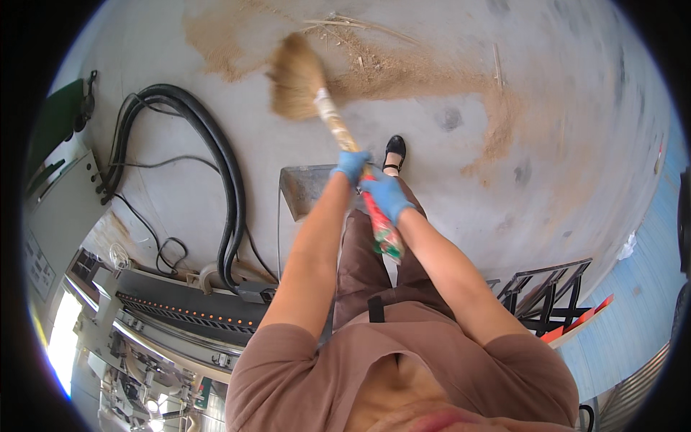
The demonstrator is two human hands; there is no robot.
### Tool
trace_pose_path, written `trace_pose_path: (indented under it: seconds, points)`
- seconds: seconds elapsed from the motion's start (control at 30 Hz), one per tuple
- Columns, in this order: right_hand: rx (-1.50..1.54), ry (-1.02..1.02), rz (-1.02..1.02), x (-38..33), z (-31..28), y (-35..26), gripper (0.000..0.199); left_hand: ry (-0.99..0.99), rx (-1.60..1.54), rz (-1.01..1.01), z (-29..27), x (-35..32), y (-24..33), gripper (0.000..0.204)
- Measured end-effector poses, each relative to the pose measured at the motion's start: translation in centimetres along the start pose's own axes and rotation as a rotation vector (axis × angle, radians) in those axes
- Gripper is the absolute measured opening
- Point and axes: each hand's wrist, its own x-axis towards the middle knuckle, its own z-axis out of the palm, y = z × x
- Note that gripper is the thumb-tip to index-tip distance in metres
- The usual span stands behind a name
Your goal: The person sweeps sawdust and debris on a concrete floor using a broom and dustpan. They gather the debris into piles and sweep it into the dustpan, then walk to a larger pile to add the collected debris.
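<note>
Both my hands, in blue gloves, grip a straw broom [332,119]. My left hand [351,165] is closed round the handle nearer the bristles. Just below it, my right hand [386,193] wraps the red part of the handle. The handle's red and green end points back toward my body. The fan of bristles [296,78] is blurred and lies over the floor ahead, at the left end of a strip of sawdust [403,81]. A grey metal dustpan [304,189] rests on the floor beside my left hand, partly hidden by my forearm.
Thin wood strips [360,26] lie in the sawdust. Thick black hoses [209,137] and a thin cable curl over the floor at left, by a grey machine cabinet [65,209]. A long machine [187,309] stands behind left, a black metal frame [547,295] behind right. My shoe [394,151] is near the dustpan.
</note>
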Motion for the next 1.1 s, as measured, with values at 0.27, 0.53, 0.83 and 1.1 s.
trace_pose_path:
  seconds: [0.27,0.53,0.83,1.1]
  points:
    - [0.286,0.377,0.174,-11.6,-13.4,-3.4,0.046,-0.423,0.096,-0.196,22.3,-7.0,-2.3,0.044]
    - [0.362,0.473,0.002,-20.7,-13.2,-1.2,0.061,-0.517,-0.008,-0.056,24.1,-17.6,-3.8,0.064]
    - [0.221,0.115,0.172,-19.5,-14.0,0.0,0.062,-0.108,-0.070,-0.108,17.5,-17.1,-5.1,0.055]
    - [0.355,0.403,0.047,-19.1,-15.7,0.6,0.051,-0.498,0.076,-0.218,25.0,-13.7,-6.8,0.055]
